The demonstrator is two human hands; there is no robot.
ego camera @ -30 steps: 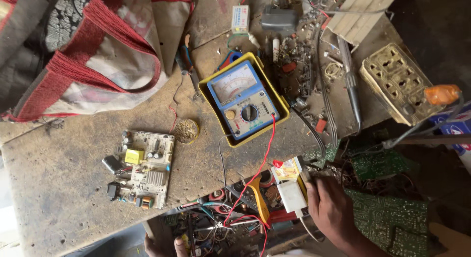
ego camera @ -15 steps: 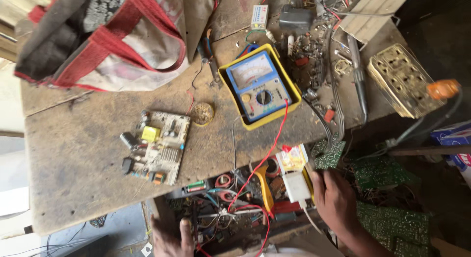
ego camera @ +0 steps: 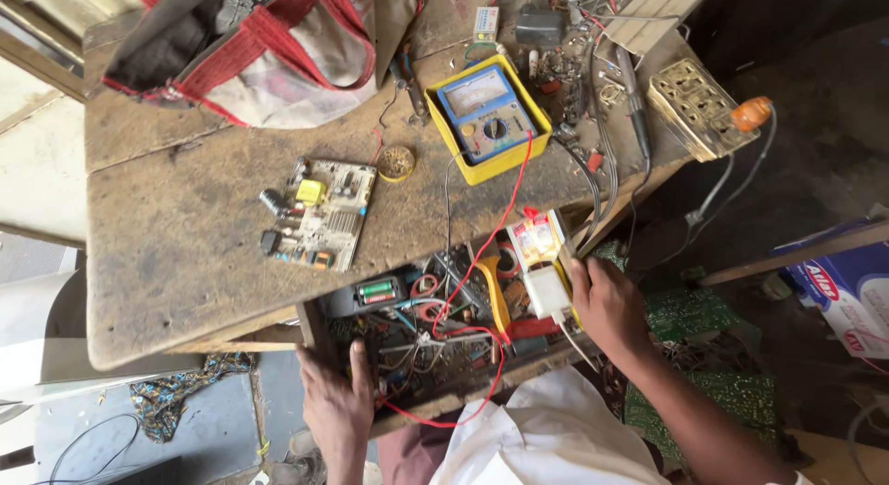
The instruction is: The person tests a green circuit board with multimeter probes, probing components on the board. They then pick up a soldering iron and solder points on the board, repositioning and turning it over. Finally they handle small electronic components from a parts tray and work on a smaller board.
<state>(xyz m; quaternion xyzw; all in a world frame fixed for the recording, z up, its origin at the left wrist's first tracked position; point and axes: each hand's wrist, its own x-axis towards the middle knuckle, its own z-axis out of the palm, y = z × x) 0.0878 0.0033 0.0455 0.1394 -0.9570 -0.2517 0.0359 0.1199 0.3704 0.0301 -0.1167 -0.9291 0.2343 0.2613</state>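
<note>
While the worn wooden tabletop (ego camera: 185, 253) is carrying a yellow multimeter (ego camera: 487, 117) far right, the open drawer (ego camera: 435, 341) is hanging near; left hand (ego camera: 335, 402) fingers are clamping its front edge, right hand (ego camera: 607, 304) fingers are curling on a small white box (ego camera: 546, 286).

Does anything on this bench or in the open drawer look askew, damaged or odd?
The beige socket block sits tilted on the wooden bench's right corner, partly overhanging. The open wooden drawer is crammed with tangled wires. Nothing looks spilled.
</note>
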